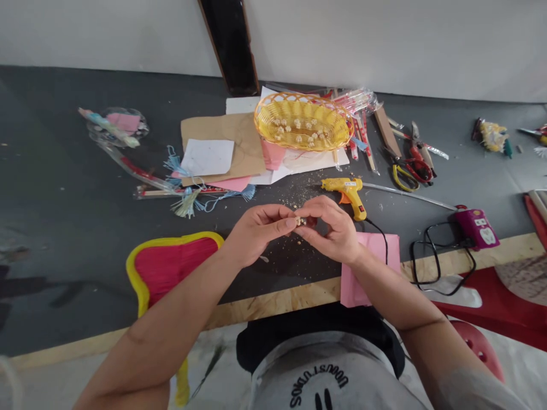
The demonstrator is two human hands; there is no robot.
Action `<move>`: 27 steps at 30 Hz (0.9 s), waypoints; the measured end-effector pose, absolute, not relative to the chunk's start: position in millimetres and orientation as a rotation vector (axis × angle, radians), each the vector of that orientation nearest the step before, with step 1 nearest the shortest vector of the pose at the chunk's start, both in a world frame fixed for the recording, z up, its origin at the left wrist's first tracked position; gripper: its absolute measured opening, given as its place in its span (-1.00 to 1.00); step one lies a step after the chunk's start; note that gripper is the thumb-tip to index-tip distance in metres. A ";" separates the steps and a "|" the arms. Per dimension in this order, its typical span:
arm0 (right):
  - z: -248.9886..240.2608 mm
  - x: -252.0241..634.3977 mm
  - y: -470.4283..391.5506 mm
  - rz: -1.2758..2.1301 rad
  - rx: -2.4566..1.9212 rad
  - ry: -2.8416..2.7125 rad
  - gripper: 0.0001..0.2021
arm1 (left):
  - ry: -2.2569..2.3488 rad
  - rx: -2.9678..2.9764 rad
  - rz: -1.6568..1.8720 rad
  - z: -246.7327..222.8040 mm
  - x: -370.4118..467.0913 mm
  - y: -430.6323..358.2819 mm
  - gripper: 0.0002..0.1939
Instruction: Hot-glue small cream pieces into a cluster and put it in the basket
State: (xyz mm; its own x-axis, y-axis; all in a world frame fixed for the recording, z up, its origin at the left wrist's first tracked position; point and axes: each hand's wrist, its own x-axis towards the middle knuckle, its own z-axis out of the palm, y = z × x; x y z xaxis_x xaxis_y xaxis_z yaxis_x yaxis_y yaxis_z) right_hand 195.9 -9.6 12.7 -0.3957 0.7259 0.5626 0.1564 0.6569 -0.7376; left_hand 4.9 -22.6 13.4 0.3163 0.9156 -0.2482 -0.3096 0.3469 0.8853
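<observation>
A: Where are the hands?
B: Above the grey worktop (77, 210), near its pale wooden front edge (277, 299). The left hand (260, 230) and right hand (331, 228) meet, fingertips closed around a small pale cluster (298, 221).
A: And the surface around them?
B: Crumbs (294, 198) are scattered just beyond. The yellow glue gun (351, 193) lies near the right hand, pink sheets (391, 247) lie by the front edge, partly under the right forearm, and a yellow wicker basket (261, 122) farther back holds similar clusters.
A: What's at the far right?
B: A purple power socket block (474, 225), with a black cable (435, 256) looping beside it.
A: The room?
B: A pale wall (363, 40) behind, a dark upright panel (231, 45) against it, light floor (228, 364) below, and red seating (519, 313) at the right.
</observation>
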 end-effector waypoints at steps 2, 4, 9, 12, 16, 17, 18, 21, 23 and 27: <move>12.5 196.0 -9.4 0.769 -0.676 -1.897 -0.81 | 0.885 0.838 0.947 13.7 4.8 -22.3 -0.72; 12.2 196.4 -9.1 0.782 -0.663 -1.886 -0.81 | 0.892 0.843 0.943 14.1 4.6 -22.1 -0.73; 12.3 197.7 -8.5 0.755 -0.665 -1.901 -0.84 | 0.891 0.844 0.949 13.6 4.2 -21.9 -0.72; 12.1 197.4 -8.8 0.726 -0.672 -1.921 -0.86 | 0.906 0.846 0.963 13.4 4.5 -22.4 -0.72; 10.8 196.4 -9.2 0.716 -0.671 -1.929 -0.87 | 0.901 0.859 0.972 14.7 4.9 -23.4 -0.75; 10.5 196.2 -9.3 0.717 -0.665 -1.926 -0.87 | 0.900 0.863 0.972 15.2 4.9 -23.5 -0.75; 10.2 196.0 -9.2 0.716 -0.657 -1.924 -0.87 | 0.900 0.866 0.973 15.6 4.9 -23.6 -0.76; 9.9 195.4 -9.3 0.703 -0.641 -1.912 -0.88 | 0.893 0.863 0.974 16.2 5.0 -23.6 -0.75; 9.8 195.2 -9.6 0.691 -0.640 -1.904 -0.87 | 0.879 0.847 0.975 16.2 5.1 -23.3 -0.75; 9.4 195.3 -10.2 0.673 -0.654 -1.888 -0.85 | 0.881 0.813 0.978 17.3 5.3 -22.5 -0.76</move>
State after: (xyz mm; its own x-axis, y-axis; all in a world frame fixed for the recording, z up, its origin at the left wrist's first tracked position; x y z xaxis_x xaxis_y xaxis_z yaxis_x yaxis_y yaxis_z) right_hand 195.3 -10.2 9.4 -0.3666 0.6944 0.6193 0.1459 0.7003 -0.6988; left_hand 5.3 -22.5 17.3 0.2936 0.9241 -0.2447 -0.3396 0.3401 0.8769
